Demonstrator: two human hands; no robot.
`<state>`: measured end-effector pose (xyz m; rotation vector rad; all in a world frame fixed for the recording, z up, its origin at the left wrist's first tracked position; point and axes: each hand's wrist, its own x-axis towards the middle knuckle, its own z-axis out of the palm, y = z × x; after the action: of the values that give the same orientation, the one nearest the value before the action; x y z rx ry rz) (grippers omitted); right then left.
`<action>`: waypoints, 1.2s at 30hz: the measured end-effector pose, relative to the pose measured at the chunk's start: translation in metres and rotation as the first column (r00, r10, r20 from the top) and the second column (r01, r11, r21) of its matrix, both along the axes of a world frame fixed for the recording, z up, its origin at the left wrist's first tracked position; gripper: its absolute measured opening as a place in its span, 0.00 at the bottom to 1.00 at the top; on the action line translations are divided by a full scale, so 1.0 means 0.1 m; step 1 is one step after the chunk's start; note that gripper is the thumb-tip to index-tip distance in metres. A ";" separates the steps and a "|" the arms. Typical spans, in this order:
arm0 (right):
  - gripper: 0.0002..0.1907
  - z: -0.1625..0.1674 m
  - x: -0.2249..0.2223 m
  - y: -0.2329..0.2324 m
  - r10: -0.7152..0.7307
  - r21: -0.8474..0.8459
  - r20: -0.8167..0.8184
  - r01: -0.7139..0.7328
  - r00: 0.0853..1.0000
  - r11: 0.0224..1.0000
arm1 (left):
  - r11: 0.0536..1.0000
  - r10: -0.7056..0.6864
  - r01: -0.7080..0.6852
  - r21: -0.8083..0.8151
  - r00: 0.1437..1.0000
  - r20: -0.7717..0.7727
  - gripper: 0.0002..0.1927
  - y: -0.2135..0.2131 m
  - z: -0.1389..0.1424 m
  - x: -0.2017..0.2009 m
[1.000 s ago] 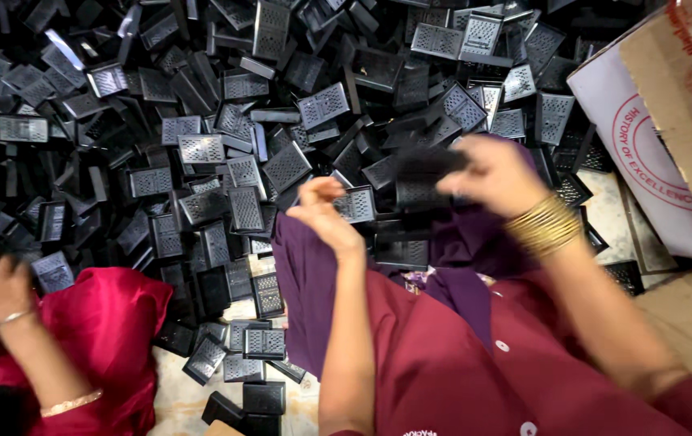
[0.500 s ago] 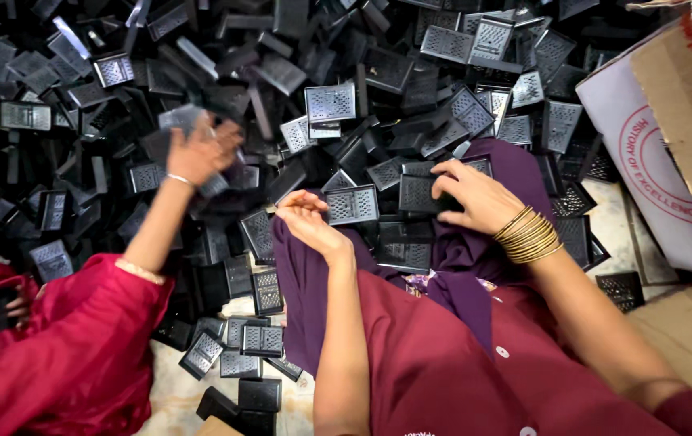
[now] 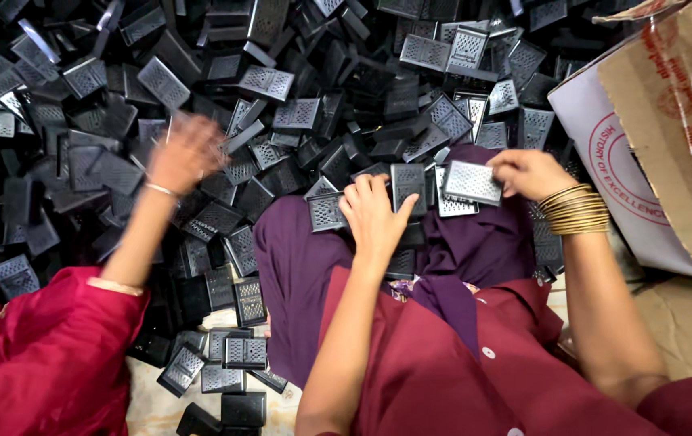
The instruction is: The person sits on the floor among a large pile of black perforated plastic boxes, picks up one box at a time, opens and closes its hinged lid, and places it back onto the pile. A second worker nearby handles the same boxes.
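Observation:
My left hand (image 3: pixel 372 216) rests on my purple-clad lap (image 3: pixel 297 274), thumb and fingers closed round a small black grille piece (image 3: pixel 407 186). Another black grille piece (image 3: pixel 326 211) lies against its little-finger side. My right hand (image 3: pixel 528 172), with gold bangles (image 3: pixel 576 210) on the wrist, pinches a lighter grey perforated plate (image 3: pixel 472 182) by its right edge. The two hands are close together, just in front of a big heap of black grille pieces (image 3: pixel 281 89).
A co-worker in a red sleeve (image 3: pixel 55 347) reaches a blurred hand (image 3: pixel 188 152) into the heap at left. An open cardboard box (image 3: pixel 669 137) stands at right. Loose grille pieces (image 3: pixel 233 351) lie on the pale floor by my knee.
My left hand has dropped onto the pieces in my lap and my right hand now pinches a grey plate. The co-worker's hand has swung right across the heap.

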<state>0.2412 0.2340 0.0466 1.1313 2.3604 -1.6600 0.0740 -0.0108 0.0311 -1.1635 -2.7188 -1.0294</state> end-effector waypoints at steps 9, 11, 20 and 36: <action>0.33 0.13 -0.12 -0.22 0.354 0.516 0.072 -0.338 0.932 0.787 | 0.981 -0.087 0.046 -0.191 0.973 -0.213 0.43 0.24 0.04 0.23; 0.39 0.17 -0.13 -0.23 0.404 0.523 0.123 -0.406 0.906 0.749 | 0.972 -0.114 0.084 -0.218 0.985 -0.132 0.45 0.29 0.06 0.22; 0.47 0.22 -0.11 -0.34 0.421 0.471 0.348 -0.544 0.838 0.694 | 0.977 -0.080 0.069 0.200 0.996 0.049 0.39 0.19 -0.05 0.07; 0.38 0.53 -0.52 -0.84 0.095 0.060 -0.322 -0.080 0.942 0.995 | 0.417 -0.780 -0.525 0.742 0.212 0.588 0.28 0.18 -0.35 -0.08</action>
<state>0.1895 0.1495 0.0993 0.7929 2.6067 -1.8969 0.0662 0.0071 -0.0037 -0.4373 -1.1986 -3.6941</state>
